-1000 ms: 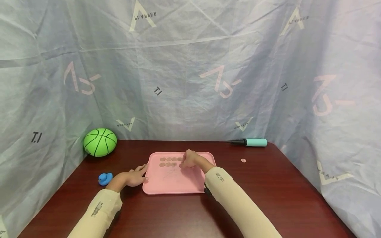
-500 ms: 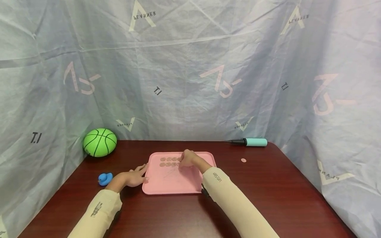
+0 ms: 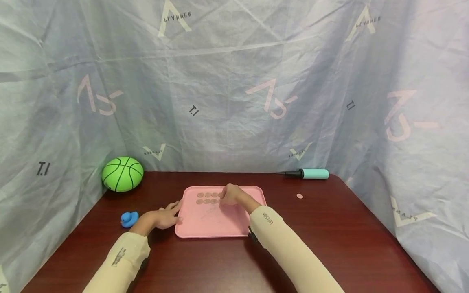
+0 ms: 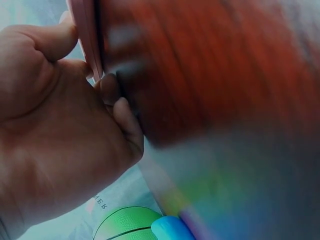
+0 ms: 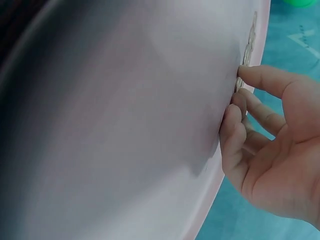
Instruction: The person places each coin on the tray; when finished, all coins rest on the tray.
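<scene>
Copper-coloured coins (image 3: 207,201) lie in two rows at the back of a shallow pink tray (image 3: 205,228). At the right end of the front row my right hand (image 3: 229,195) pinches a coin (image 5: 238,84) between thumb and fingers, low against the tray's floor. Other coins (image 5: 251,31) line up beyond the thumb in the right wrist view. My left hand (image 3: 166,216) rests at the tray's left edge, fingers extended and thumb on the rim. In the left wrist view, the thumb (image 4: 60,42) overlaps the rim and the remaining fingers sit beside it.
One coin (image 3: 299,196) lies on the dark red table (image 3: 329,228) right of the tray. Behind it is a turquoise hand pump (image 3: 315,174). A blue rubber duck (image 3: 129,219) and a green ball (image 3: 123,174) stand on the left. Grey printed cloth (image 3: 227,89) hangs behind.
My right hand has shifted slightly left, bringing its coin up to the end of the front row; over the last half second it has hardly moved. The left hand stays in place.
</scene>
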The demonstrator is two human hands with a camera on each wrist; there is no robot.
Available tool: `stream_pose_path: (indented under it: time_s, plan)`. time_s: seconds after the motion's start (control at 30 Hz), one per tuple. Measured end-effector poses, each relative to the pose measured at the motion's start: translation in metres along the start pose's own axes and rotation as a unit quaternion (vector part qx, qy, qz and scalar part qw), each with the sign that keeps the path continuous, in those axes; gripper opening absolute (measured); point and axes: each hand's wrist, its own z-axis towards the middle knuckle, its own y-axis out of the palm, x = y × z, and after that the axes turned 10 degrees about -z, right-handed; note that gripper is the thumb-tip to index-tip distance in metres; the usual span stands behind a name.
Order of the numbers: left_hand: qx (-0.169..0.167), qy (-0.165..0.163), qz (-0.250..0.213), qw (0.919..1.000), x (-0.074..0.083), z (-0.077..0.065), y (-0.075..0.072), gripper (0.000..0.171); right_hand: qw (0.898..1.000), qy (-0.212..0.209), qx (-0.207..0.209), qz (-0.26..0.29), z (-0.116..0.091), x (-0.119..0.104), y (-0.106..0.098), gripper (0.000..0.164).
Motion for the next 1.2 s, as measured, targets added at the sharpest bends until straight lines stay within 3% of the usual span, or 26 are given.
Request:
stream_pose_path:
  time_s: [0.17, 0.37, 0.57, 0.87, 1.2]
  plan:
    - [-0.004, -0.002, -0.005, 1.0, 0.0, -0.002, -0.002, 0.076, 1.0, -0.01, 0.002, 0.01, -0.005, 0.006, -0.004, 0.023]
    - [-0.009, -0.002, -0.012, 0.9999, -0.003, -0.003, -0.004, 0.076, 1.0, -0.012, 0.011, -0.009, -0.014, 0.02, -0.013, 0.018]
    - [-0.007, -0.002, -0.011, 0.9999, -0.003, -0.002, -0.003, 0.076, 0.999, -0.02, 0.032, 0.013, -0.028, 0.038, -0.027, 0.021]
    - [-0.006, -0.002, 0.002, 1.0, -0.005, 0.0, -0.002, 0.076, 0.996, -0.009, 0.073, 0.043, -0.046, 0.087, -0.037, 0.026]
    - [-0.007, 0.008, -0.007, 0.9999, -0.002, 0.001, -0.001, 0.075, 0.992, 0.045, 0.105, 0.042, -0.07, 0.146, -0.046, 0.017]
